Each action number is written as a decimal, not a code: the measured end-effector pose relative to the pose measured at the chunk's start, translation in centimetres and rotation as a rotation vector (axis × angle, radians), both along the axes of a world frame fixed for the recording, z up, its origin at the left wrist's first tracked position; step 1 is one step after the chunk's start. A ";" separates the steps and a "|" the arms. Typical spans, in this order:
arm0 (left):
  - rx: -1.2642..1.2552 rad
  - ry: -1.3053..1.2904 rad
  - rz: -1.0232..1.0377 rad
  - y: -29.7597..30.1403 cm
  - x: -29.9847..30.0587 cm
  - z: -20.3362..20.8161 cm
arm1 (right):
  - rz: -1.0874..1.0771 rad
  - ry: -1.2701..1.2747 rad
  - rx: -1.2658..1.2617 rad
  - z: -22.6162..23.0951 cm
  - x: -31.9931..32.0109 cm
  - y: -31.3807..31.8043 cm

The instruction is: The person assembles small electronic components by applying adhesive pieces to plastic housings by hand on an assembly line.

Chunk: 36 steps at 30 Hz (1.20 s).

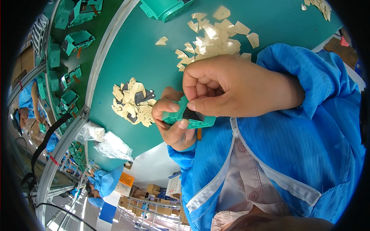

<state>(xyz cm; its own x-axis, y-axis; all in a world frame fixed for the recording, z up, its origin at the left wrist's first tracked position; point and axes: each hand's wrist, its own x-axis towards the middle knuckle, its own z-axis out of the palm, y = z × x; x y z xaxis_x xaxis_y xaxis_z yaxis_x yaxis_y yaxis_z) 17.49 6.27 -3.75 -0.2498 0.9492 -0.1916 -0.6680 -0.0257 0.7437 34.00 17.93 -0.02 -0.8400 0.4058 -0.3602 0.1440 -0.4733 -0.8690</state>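
Observation:
A small green plastic housing (205, 122) is held near my chest, above the near edge of the green table. My left hand (169, 115) grips its left end, with the thumb below and the fingers above. A flat black piece (192, 114) lies on the housing's upper face, and an orange flex strip (199, 134) hangs beneath it. Over that face is my right hand (239, 86), its fingers curled and its thumb and forefinger closed at the edge of the black piece. Whatever sits between those fingertips is too small to make out.
Cream paper scraps (219, 40) lie beyond my right hand. A second heap (133, 102) mixes cream and black pieces, left of my hands. Clear plastic bags (113, 146) lie nearby. Another green housing (163, 9) stands at the far edge. Beyond a metal rail (101, 54), more housings (77, 41) line a belt.

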 end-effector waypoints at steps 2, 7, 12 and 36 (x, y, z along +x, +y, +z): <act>0.010 0.013 0.021 0.1 0.1 0.1 | -0.007 -0.006 0.044 0.4 0.0 0.0; 0.128 -0.027 -0.075 -0.5 -1.0 0.2 | -0.068 -0.060 0.253 0.3 0.1 -0.3; 0.128 -0.108 -0.029 0.4 -0.6 0.7 | -0.100 0.026 -0.153 -0.3 0.3 -0.6; 0.037 0.765 0.245 2.1 -4.5 9.5 | -0.157 -0.215 0.930 10.7 -9.1 13.4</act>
